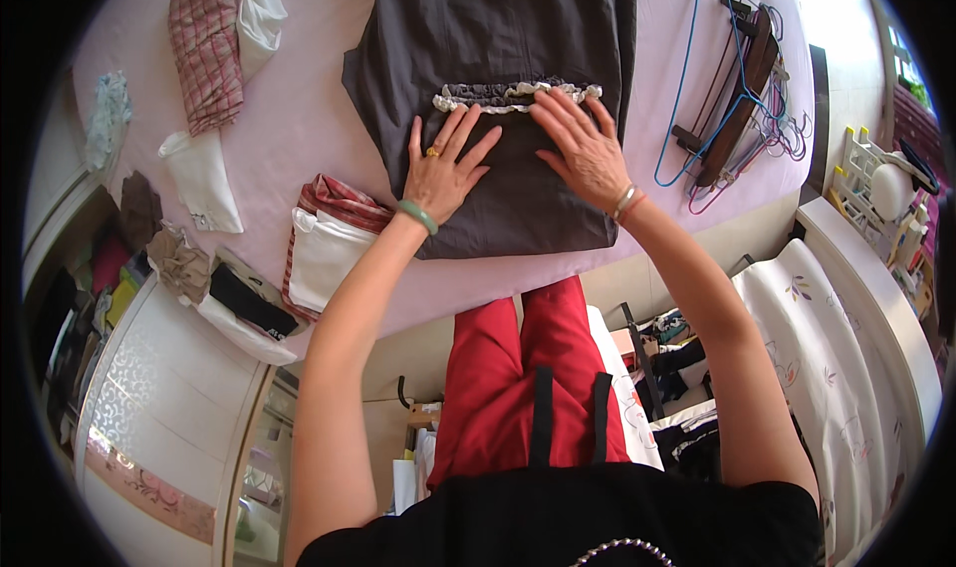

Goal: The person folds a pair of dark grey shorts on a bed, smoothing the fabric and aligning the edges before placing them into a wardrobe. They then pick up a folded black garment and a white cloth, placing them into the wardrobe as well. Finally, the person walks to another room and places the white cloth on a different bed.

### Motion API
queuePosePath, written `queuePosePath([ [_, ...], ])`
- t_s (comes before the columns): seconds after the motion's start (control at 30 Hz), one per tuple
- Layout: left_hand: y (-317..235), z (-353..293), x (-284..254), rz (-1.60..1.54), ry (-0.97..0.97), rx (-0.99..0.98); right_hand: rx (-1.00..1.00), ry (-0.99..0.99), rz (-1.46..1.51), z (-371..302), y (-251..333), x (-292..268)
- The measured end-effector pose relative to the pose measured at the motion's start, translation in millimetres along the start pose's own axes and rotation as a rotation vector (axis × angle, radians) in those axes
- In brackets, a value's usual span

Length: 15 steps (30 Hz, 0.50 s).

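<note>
A dark grey garment (478, 29) lies spread on the pink bed sheet (314, 99) in front of me. Across it runs a narrow gathered strip of grey cloth with white frilled edges (488, 96); whether it is part of the garment or a separate piece, I cannot tell. My left hand (450, 164) rests palm down on the garment with spread fingers, its fingertips at the strip's left half. Also flat and with fingers apart, my right hand (583, 149) presses on the strip's right end. Neither hand grips anything.
Several hangers (732, 94) lie piled at the right of the bed. On the left are a red checked cloth (207, 54), a white cloth (204, 179) and a folded white and red garment (324, 248). A black folded cloth (249, 301) lies near the bed's left corner.
</note>
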<state>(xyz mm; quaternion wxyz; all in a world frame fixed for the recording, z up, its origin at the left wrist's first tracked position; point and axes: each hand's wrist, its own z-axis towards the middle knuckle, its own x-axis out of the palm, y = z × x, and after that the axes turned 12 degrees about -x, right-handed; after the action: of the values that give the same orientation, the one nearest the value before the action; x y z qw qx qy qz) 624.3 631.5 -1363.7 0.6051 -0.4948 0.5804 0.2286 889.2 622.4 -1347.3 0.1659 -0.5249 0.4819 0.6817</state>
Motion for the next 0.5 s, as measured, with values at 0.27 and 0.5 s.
queuePosePath([
  [0.27, -28, 37, -40, -0.045, -0.217, -0.104, 0.009, -0.106, -0.044, 29, -4, -39],
  [0.5, -2, 29, -36, -0.033, -0.211, 0.019, -0.055, -0.158, -0.134, 18, 3, -27],
])
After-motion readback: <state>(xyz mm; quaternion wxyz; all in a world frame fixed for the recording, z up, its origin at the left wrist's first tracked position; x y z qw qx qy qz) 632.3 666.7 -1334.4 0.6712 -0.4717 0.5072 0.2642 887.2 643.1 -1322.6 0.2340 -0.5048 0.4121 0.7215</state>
